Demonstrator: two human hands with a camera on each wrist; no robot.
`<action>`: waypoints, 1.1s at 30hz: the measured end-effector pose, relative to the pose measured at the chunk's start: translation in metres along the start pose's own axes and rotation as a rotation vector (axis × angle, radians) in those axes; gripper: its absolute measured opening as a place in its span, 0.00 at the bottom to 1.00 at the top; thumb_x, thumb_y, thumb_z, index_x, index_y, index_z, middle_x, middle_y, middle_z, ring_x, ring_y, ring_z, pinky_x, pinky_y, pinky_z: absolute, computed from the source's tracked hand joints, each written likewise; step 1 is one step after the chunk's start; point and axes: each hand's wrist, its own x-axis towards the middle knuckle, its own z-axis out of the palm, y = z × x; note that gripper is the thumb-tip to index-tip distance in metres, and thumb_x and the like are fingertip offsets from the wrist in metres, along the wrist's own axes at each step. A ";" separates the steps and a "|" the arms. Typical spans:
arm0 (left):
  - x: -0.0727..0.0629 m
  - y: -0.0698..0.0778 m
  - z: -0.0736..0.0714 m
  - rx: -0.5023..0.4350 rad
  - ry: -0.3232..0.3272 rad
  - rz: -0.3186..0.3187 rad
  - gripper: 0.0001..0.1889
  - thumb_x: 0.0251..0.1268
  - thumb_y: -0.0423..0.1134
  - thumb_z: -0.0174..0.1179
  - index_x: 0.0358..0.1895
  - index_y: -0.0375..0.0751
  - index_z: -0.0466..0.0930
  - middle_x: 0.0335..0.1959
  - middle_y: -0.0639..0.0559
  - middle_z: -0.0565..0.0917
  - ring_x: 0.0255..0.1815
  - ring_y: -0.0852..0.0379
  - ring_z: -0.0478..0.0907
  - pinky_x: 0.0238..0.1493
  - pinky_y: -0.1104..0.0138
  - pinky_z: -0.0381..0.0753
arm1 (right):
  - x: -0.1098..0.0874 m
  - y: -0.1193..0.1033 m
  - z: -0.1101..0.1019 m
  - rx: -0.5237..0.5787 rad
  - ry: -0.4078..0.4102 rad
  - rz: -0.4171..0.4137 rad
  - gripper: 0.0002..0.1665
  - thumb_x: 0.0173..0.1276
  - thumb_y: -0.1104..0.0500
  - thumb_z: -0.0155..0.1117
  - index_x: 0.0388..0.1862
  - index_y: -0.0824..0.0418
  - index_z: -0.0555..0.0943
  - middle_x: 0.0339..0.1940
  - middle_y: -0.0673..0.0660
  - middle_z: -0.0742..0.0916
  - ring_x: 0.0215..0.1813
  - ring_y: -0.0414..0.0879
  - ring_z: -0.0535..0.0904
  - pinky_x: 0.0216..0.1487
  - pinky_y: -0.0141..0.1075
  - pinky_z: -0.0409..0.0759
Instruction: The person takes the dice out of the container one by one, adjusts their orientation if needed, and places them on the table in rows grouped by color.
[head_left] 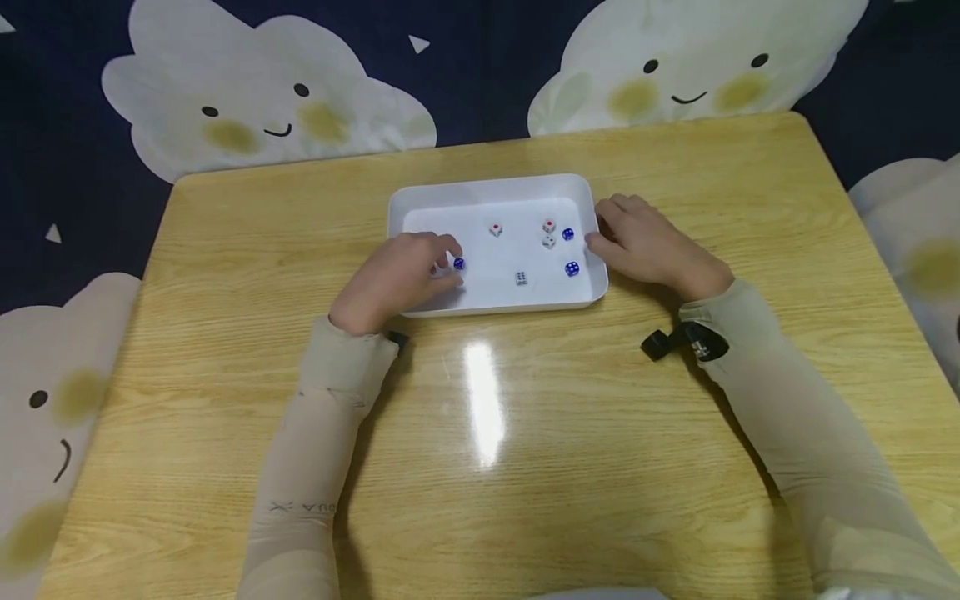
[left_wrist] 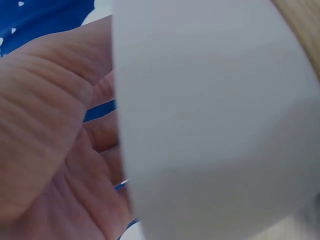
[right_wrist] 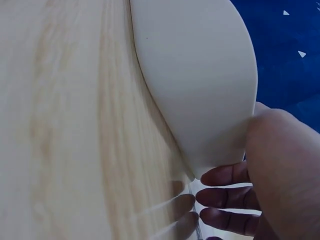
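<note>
A white rectangular tray [head_left: 487, 308] holds several small dice. My left hand [head_left: 397, 275] reaches over its left end, thumb and forefinger spread apart. Between those fingertips shows a blue die [head_left: 459, 263], and another small die [head_left: 432, 269] is partly hidden by the fingers. In the left wrist view the tray wall [left_wrist: 215, 115] covers much of that hand. At the tray's right end, my right hand [head_left: 645, 242] grips the rim, thumb at the top edge. Its fingertips [right_wrist: 222, 197] sit low by the outer wall in the right wrist view.
White dice lie in the tray's middle and right, including one near the front wall [head_left: 521, 278]. Two blue dice, one at the back [head_left: 567, 234] and one nearer the front [head_left: 572, 268], lie by its right end. Beneath is a wooden table [head_left: 562, 433]; cloud-patterned cloth [head_left: 480, 75] hangs behind.
</note>
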 end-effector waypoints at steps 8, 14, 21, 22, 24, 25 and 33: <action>0.002 0.005 0.009 -0.017 -0.013 0.056 0.14 0.69 0.40 0.63 0.54 0.45 0.85 0.43 0.48 0.89 0.45 0.51 0.85 0.51 0.57 0.83 | -0.003 0.002 -0.001 0.017 -0.028 0.038 0.29 0.79 0.46 0.46 0.59 0.70 0.74 0.48 0.66 0.80 0.49 0.57 0.72 0.50 0.50 0.72; 0.001 0.004 0.012 -0.003 0.027 0.064 0.07 0.69 0.36 0.60 0.43 0.43 0.88 0.39 0.49 0.88 0.40 0.52 0.81 0.49 0.59 0.82 | -0.001 0.003 -0.001 0.021 -0.012 0.017 0.28 0.79 0.46 0.47 0.59 0.70 0.74 0.49 0.66 0.80 0.50 0.57 0.72 0.51 0.51 0.72; 0.001 0.002 0.015 -0.001 0.032 0.056 0.10 0.69 0.36 0.60 0.47 0.41 0.88 0.40 0.48 0.89 0.40 0.52 0.82 0.49 0.59 0.82 | 0.000 0.003 0.001 0.038 -0.042 0.043 0.31 0.79 0.45 0.46 0.63 0.70 0.73 0.52 0.66 0.80 0.52 0.58 0.72 0.54 0.53 0.73; 0.001 0.001 0.016 0.004 0.038 0.059 0.09 0.69 0.36 0.60 0.46 0.41 0.88 0.39 0.48 0.89 0.39 0.52 0.81 0.48 0.59 0.82 | -0.001 0.003 0.002 0.039 -0.042 0.045 0.32 0.79 0.45 0.46 0.63 0.70 0.72 0.52 0.67 0.80 0.52 0.58 0.72 0.55 0.53 0.73; 0.001 0.000 0.016 0.016 0.055 0.064 0.08 0.69 0.36 0.59 0.43 0.41 0.87 0.37 0.48 0.88 0.38 0.52 0.80 0.47 0.60 0.81 | 0.000 0.002 0.001 0.038 -0.034 0.041 0.31 0.79 0.45 0.46 0.63 0.71 0.73 0.52 0.67 0.80 0.52 0.59 0.72 0.54 0.53 0.73; 0.001 0.000 0.016 0.022 0.063 0.066 0.07 0.69 0.36 0.59 0.42 0.41 0.86 0.36 0.48 0.87 0.37 0.52 0.79 0.46 0.60 0.80 | 0.001 0.002 0.001 0.036 -0.030 0.036 0.31 0.79 0.46 0.46 0.63 0.71 0.73 0.52 0.67 0.80 0.51 0.59 0.72 0.54 0.53 0.73; 0.000 -0.001 0.013 0.022 0.054 0.074 0.05 0.70 0.37 0.60 0.39 0.41 0.83 0.34 0.49 0.85 0.35 0.53 0.76 0.43 0.62 0.77 | 0.002 0.001 0.001 0.031 -0.018 0.029 0.28 0.78 0.47 0.46 0.57 0.71 0.74 0.46 0.65 0.79 0.48 0.57 0.72 0.50 0.50 0.71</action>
